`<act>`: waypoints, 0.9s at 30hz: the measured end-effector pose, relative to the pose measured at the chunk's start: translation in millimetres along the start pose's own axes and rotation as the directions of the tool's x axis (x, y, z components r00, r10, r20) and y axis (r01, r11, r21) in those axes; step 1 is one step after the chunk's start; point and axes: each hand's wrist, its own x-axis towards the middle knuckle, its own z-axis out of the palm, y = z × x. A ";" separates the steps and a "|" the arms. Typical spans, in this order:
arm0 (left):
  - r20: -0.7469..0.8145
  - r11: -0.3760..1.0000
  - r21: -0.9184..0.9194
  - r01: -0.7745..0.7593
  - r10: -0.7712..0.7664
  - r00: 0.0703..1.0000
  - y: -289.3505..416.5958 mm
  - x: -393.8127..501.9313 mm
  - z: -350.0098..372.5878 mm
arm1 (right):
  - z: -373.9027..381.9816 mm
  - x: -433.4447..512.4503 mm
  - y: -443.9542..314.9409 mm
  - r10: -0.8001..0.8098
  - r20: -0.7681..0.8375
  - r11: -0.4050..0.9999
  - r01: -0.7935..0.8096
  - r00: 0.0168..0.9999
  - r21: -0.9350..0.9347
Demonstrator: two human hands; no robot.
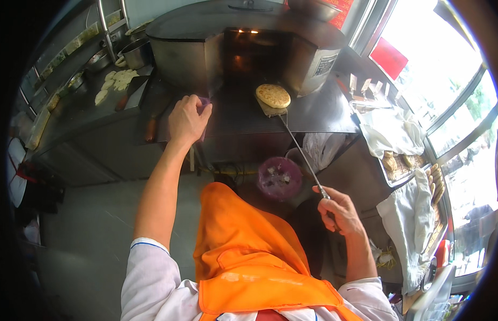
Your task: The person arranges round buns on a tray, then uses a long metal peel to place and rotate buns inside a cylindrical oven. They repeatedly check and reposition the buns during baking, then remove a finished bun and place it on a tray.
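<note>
A round browned flatbread (273,96) rests on the flat metal blade of a long-handled spatula (299,146), in front of the oven's mouth. My right hand (339,210) grips the spatula's handle at its lower end. At the counter's front edge, left of the flatbread, my left hand (189,120) pinches a purple cloth (203,105). The oven (184,60) has a dark opening with small flames or glowing spots inside. Pieces of pale dough (122,79) lie on the counter to the left, beside a wide-bladed tool with a wooden handle (121,103).
Another wooden handle (151,129) lies left of my left hand. Metal pots (137,53) stand at the back left. Below the counter is a purple bin (280,178). White cloths (391,130) partly cover breads in trays at the right, by the window.
</note>
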 end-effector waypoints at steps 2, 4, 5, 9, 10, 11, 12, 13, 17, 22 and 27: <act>0.002 1.000 0.010 0.011 -0.011 1.000 1.2 0.1 -0.2 | 5.3 0.9 6.9 -0.001 -0.014 1.000 0.001 1.000 0.004; 0.002 1.000 0.015 0.012 -0.012 1.000 1.9 -0.2 -0.4 | 6.5 -5.8 4.3 -0.020 0.009 1.000 0.019 1.000 0.024; -0.003 1.000 0.015 0.005 -0.005 1.000 2.1 -0.4 -0.6 | 6.1 -9.0 -0.4 0.001 -0.004 1.000 -0.001 1.000 0.028; -0.005 1.000 0.006 0.003 -0.003 1.000 2.3 -1.2 -0.9 | -3.4 -21.2 -38.9 -0.013 -0.015 0.999 0.014 1.000 0.046; -0.011 1.000 0.000 -0.002 0.002 1.000 2.3 -1.5 -0.8 | -6.7 -20.8 -51.4 -0.023 -0.007 0.998 0.023 1.000 0.055; -0.005 1.000 -0.004 0.002 -0.002 1.000 2.3 -1.8 -0.7 | -10.4 -19.1 -64.7 -0.059 0.018 0.998 0.058 0.998 0.023; -0.007 1.000 -0.008 0.000 0.000 1.000 2.0 -2.3 -0.6 | -13.6 -16.6 -78.3 -0.075 0.036 0.997 0.075 0.997 0.003; -0.011 1.000 -0.011 -0.006 0.006 1.000 1.5 -2.6 -0.5 | -15.9 -13.4 -92.1 -0.090 0.056 0.996 0.090 0.994 -0.012; -0.036 1.000 -0.012 -0.011 0.010 0.999 -0.9 -2.1 1.9 | -12.4 12.1 -148.8 -0.098 0.081 0.979 0.111 0.992 -0.169; -0.031 0.999 -0.036 -0.007 0.006 0.999 -2.4 -2.9 3.0 | 14.3 89.6 -196.0 -0.073 0.233 0.987 0.103 0.970 -0.121; -0.049 0.998 -0.053 -0.023 0.020 0.999 -0.2 -4.2 -0.3 | 9.5 68.7 -180.3 -0.040 0.178 0.989 0.065 0.983 -0.136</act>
